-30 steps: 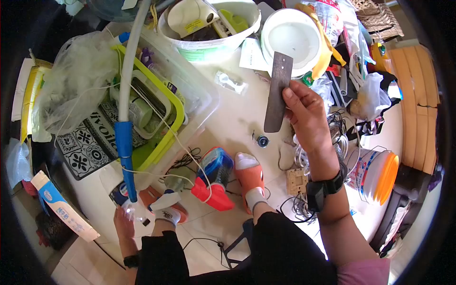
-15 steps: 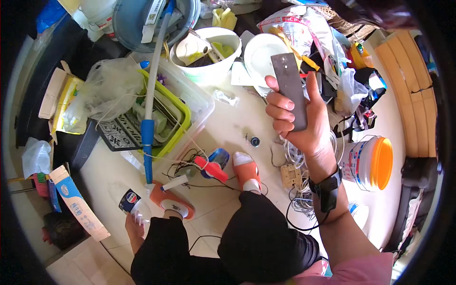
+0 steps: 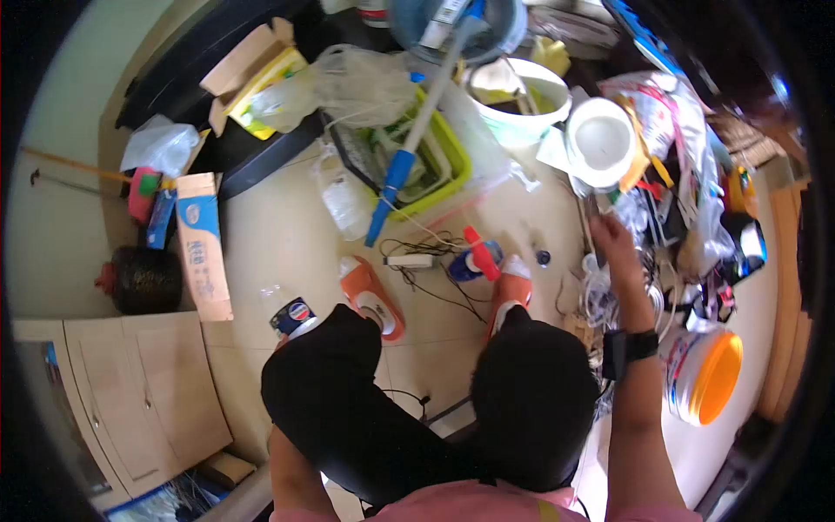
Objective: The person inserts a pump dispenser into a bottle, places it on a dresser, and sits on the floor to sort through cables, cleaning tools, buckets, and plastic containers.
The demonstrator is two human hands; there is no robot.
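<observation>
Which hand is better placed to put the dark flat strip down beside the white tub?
Right, I think: the right hand seems to hold the strip, near the tub. The left hand is far across, by the bottle, mostly behind the knee.

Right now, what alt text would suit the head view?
A person's right hand holds a dark flat strip near a white tub over a cluttered floor; the left hand, mostly hidden by the knee, is at a clear bottle. An orange-rimmed bucket lies at right.

Your right arm extends upward right of centre, right hand curled, while your left forearm angles up at lower left, left hand mostly hidden.
</observation>
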